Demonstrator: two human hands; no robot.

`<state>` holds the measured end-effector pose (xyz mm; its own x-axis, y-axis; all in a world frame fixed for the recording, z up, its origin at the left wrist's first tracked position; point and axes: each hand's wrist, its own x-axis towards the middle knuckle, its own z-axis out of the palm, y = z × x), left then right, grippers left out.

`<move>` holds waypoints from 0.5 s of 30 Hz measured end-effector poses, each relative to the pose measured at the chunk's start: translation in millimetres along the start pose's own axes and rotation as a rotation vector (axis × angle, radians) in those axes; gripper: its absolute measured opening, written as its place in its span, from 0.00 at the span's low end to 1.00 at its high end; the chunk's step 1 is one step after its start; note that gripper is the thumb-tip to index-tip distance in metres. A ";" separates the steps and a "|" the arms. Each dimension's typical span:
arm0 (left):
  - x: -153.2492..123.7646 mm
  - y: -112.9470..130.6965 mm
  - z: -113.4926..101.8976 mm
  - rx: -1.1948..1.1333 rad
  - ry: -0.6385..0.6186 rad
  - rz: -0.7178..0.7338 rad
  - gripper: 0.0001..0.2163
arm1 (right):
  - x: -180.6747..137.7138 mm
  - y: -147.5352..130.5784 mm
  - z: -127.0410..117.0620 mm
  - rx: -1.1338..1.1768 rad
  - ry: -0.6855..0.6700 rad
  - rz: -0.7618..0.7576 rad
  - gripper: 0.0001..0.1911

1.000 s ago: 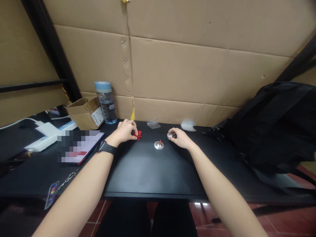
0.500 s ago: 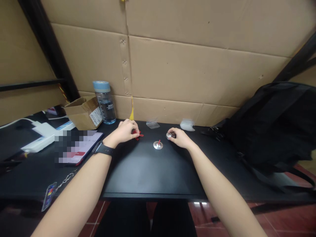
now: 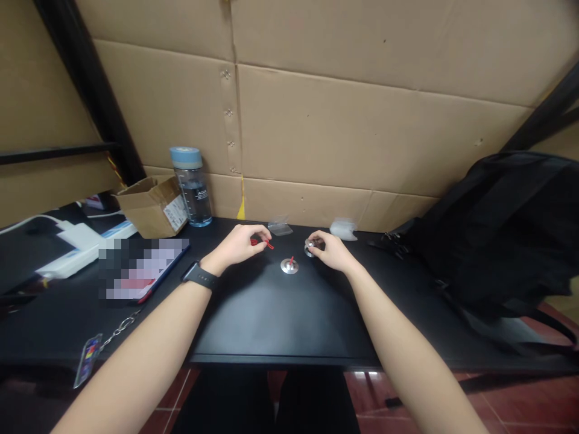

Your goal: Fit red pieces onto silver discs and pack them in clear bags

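Note:
Between my hands, a small round silver cymbal [image 3: 289,266] lies on the black table, with a bit of red cord standing up from its centre. My left hand [image 3: 246,242], wearing a dark watch, pinches a loop of red cord [image 3: 270,245] just left of and above the cymbal. Part of the cord is hidden behind the fingers. My right hand [image 3: 328,248] is closed on a second shiny metal cymbal [image 3: 310,248], held tilted at the fingertips. The fingers cover much of that second piece.
Clear plastic bags [image 3: 280,228] and a white packet [image 3: 344,229] lie at the cardboard wall. Left are a water bottle [image 3: 194,193], an opened carton [image 3: 151,211], a power strip [image 3: 81,256], a tablet-like device [image 3: 158,271] and a keychain [image 3: 88,360]. A black backpack [image 3: 506,235] stands right.
My left hand has moved right, toward the cymbal on the table, carrying the red cord. My right hand stays in place, and the metal piece in it has tilted.

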<state>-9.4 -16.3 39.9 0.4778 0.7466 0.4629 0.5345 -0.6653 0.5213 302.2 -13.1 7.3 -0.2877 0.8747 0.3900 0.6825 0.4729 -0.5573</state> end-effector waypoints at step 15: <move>1.1 8.7 20.4 -0.033 0.070 -0.066 0.06 | -0.2 -13.1 4.6 0.046 0.069 -0.082 0.12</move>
<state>10.0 -21.2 30.3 0.3915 0.7879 0.4754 0.5392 -0.6151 0.5753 290.2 -19.0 11.2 -0.2932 0.8240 0.4848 0.6264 0.5486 -0.5537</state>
